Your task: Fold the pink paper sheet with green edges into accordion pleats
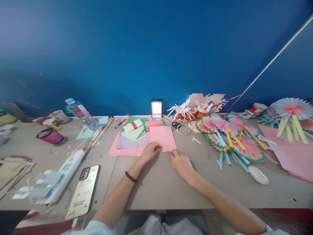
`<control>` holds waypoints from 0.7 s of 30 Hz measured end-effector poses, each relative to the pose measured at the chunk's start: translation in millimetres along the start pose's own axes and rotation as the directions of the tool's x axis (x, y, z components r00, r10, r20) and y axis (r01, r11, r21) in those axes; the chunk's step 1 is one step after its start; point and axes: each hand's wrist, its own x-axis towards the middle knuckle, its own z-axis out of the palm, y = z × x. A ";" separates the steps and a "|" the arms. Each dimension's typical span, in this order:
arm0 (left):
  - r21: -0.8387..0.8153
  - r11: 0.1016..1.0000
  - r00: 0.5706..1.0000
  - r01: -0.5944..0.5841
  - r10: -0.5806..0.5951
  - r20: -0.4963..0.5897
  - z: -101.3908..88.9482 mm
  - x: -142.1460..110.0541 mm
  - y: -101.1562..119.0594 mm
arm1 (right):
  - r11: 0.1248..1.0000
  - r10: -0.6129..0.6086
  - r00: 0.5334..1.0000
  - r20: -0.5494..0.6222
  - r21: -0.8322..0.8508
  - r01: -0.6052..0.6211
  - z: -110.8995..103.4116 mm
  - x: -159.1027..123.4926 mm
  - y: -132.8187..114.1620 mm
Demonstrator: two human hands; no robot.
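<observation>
A square sheet of pink paper (162,137) lies on the table in front of me, its lower edge towards me. My left hand (152,150) rests at its lower left part, fingers curled in and closed on that edge. At the lower right corner, my right hand (179,161) touches the paper with fingertips stretched out and a little apart, palm down. Behind the sheet is a pleated pink strip with green edges (154,125). To the left, purple paper (127,140) and green paper (137,132) lie on a larger pink sheet (113,150).
Scissors (175,125) and a tape roll (183,130) lie behind right. Paper fans (241,138) and a white spoon-like piece (258,175) are at right. A power strip (66,173), a phone (84,191) and a tilted bottle (81,112) stand left. A lit screen (156,108) leans on the wall.
</observation>
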 end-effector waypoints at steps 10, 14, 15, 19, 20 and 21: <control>-0.001 1.000 1.000 -0.021 0.021 -0.023 1.1 -1.8 0.5 | 0.997 -0.051 0.998 -0.028 -0.057 0.049 2.9 0.6 -4.1; -0.013 1.000 1.000 -0.008 0.008 -0.021 0.6 -2.0 2.4 | 0.996 -0.032 0.999 -0.028 -0.078 0.030 1.8 -1.0 -7.8; -0.016 1.000 1.000 -0.006 0.005 -0.020 0.4 -2.0 2.8 | 0.996 -0.030 0.999 -0.026 -0.087 0.027 1.7 -1.5 -9.2; -0.012 1.000 1.000 -0.013 0.012 -0.019 -0.1 -1.8 3.9 | 0.997 -0.031 0.999 -0.031 -0.073 0.029 1.9 -3.5 -13.5; -0.010 1.000 1.000 -0.016 0.016 -0.018 -0.2 -1.8 4.0 | 0.997 -0.033 0.999 -0.037 -0.069 0.031 2.2 -3.8 -14.1; -0.010 1.000 1.000 -0.018 0.018 -0.016 -0.2 -1.8 4.0 | 0.997 -0.034 0.999 -0.043 -0.067 0.031 2.5 -3.9 -14.7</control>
